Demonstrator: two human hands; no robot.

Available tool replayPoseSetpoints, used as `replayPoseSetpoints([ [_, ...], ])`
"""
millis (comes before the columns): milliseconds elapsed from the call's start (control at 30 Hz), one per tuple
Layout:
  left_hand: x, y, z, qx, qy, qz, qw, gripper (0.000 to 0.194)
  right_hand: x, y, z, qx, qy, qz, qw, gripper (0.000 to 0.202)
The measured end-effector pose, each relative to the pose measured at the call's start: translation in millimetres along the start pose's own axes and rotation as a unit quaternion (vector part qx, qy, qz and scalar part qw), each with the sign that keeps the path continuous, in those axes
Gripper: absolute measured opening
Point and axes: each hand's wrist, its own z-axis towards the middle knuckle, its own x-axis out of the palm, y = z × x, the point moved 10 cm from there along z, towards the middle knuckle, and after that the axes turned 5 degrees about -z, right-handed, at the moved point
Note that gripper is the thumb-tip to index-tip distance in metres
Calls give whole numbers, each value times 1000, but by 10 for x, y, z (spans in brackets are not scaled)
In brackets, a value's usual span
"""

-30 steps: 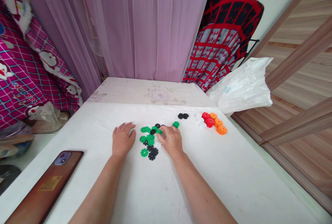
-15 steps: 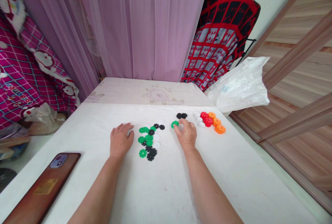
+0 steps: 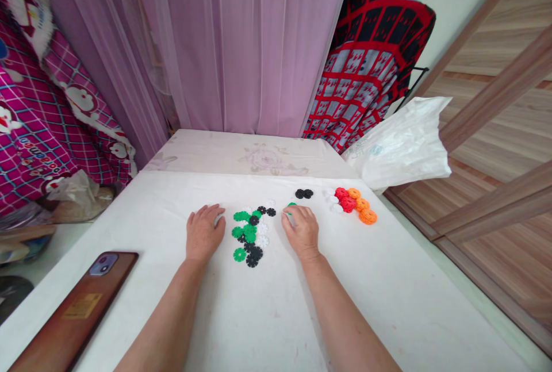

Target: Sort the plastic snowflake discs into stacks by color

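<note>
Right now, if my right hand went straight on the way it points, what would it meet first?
Probably the green disc, just beyond the right hand and partly hidden by it; I can't tell whether they touch.

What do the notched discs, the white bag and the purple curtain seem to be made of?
Notched discs: probably plastic, fairly matte, given their even, solid colours. White bag: likely thin plastic film, slightly glossy, with crinkles and highlights. Purple curtain: apparently fabric, matte, hanging in soft folds.
</note>
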Motion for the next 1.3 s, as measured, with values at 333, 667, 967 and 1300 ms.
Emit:
replayPoseSetpoints([
  [333,2,-19,-10,5,-3,-5,1000,34,564,705,-53,-109,204,78,970,28],
  [667,8,-13,-5,-1,2,-2,1000,35,543,692,-56,-88,192,69,975,14],
  [967,-26,-33,-8,4,1,-3,1000,35,-145,-477,-19,158,-4,92,983,29],
  [1300,-24,-20,5,9,-1,1,1000,35,-151,-1273,-193,264,88,-56,959,21],
])
